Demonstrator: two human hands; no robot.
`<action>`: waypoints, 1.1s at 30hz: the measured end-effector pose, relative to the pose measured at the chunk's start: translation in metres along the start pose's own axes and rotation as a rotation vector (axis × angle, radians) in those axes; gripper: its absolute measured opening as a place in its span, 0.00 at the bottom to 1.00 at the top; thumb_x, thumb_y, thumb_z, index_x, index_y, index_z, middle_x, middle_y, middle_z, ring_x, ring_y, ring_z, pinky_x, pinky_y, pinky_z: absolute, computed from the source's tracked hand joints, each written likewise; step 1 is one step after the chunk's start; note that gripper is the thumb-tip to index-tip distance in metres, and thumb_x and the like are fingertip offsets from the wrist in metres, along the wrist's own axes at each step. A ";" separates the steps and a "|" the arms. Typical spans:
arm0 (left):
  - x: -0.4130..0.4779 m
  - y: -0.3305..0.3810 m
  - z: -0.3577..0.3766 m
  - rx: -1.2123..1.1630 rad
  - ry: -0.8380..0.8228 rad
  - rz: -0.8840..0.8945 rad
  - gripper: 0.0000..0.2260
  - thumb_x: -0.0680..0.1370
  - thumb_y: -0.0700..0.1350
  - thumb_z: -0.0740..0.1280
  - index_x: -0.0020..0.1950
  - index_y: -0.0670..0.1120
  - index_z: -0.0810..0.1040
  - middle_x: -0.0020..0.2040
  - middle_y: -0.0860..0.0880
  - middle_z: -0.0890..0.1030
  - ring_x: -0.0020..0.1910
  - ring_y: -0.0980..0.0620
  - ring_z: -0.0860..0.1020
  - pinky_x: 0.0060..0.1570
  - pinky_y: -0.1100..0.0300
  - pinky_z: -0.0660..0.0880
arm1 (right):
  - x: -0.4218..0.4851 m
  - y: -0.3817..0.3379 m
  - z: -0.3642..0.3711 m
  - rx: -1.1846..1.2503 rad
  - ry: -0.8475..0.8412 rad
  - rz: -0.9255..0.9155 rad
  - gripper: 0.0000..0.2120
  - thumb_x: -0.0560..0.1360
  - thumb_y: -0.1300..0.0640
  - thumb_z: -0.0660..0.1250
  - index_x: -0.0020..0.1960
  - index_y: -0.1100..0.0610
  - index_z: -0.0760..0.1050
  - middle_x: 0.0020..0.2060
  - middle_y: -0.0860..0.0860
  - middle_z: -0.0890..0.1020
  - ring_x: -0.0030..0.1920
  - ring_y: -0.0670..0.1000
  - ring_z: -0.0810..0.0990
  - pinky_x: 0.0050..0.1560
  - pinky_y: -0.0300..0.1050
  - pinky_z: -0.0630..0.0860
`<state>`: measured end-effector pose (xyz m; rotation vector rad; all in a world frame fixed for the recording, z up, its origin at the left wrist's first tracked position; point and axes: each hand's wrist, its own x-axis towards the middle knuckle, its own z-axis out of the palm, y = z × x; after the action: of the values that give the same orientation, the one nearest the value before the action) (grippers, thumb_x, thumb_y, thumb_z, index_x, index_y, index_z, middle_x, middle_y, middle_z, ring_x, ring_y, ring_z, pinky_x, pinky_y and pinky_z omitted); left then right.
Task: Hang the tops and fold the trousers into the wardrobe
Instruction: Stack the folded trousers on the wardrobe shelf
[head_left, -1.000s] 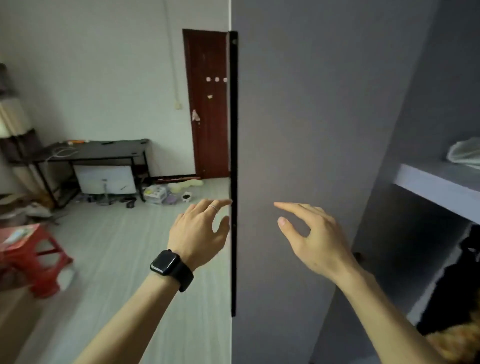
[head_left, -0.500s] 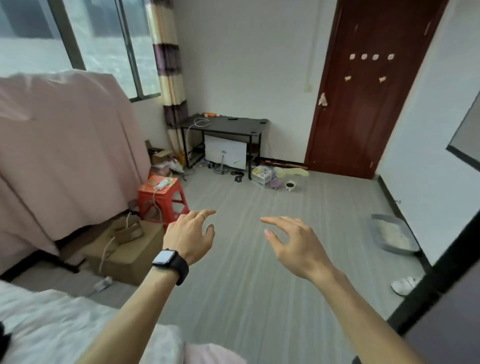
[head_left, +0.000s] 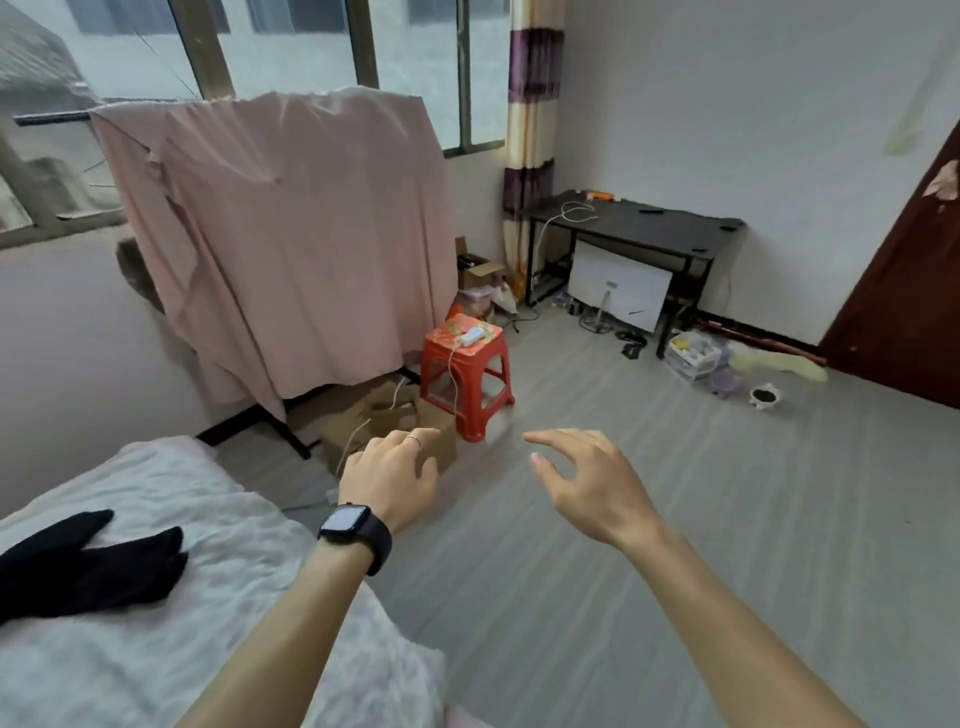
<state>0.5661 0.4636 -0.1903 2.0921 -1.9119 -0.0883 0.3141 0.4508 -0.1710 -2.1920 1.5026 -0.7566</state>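
A black garment (head_left: 88, 564) lies crumpled on the white bedcover (head_left: 171, 649) at the lower left. My left hand (head_left: 389, 475), with a black watch on the wrist and a ring, hovers open above the bed's far corner, right of the garment and apart from it. Level with it and further right, my right hand (head_left: 589, 480) is held over the grey floor, fingers spread and empty. The wardrobe is out of view.
A pink sheet (head_left: 291, 234) hangs over a rack by the window. A red plastic stool (head_left: 465, 374) and cardboard boxes (head_left: 384, 421) stand beyond the bed. A black desk (head_left: 634, 228) sits against the far wall, a dark door (head_left: 904, 312) at right, clutter on the floor between.
The view has swung left, away from the wardrobe and door, toward the window and the bed. The black garment has come into sight. Both hands stay open and empty.
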 end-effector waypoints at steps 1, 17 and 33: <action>0.010 -0.006 0.006 -0.007 0.014 -0.046 0.20 0.80 0.53 0.59 0.72 0.61 0.70 0.65 0.55 0.78 0.64 0.48 0.74 0.59 0.53 0.71 | 0.021 0.007 0.008 0.008 -0.034 -0.036 0.15 0.80 0.46 0.64 0.66 0.41 0.78 0.62 0.37 0.80 0.65 0.43 0.71 0.63 0.38 0.68; 0.154 -0.057 0.068 -0.005 0.138 -0.725 0.19 0.80 0.51 0.61 0.71 0.58 0.74 0.64 0.53 0.79 0.61 0.50 0.77 0.56 0.52 0.76 | 0.329 0.073 0.080 0.059 -0.472 -0.511 0.16 0.81 0.46 0.64 0.67 0.43 0.78 0.62 0.39 0.80 0.67 0.45 0.71 0.65 0.41 0.70; 0.083 -0.207 0.020 0.068 0.157 -1.302 0.20 0.81 0.52 0.58 0.73 0.59 0.69 0.67 0.56 0.76 0.65 0.51 0.74 0.60 0.54 0.72 | 0.406 -0.125 0.284 0.127 -0.851 -0.950 0.18 0.82 0.44 0.61 0.70 0.41 0.74 0.61 0.40 0.79 0.66 0.49 0.72 0.64 0.43 0.70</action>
<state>0.7698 0.3920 -0.2507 2.8743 -0.2215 -0.1236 0.6970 0.1181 -0.2327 -2.5529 -0.0209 -0.0576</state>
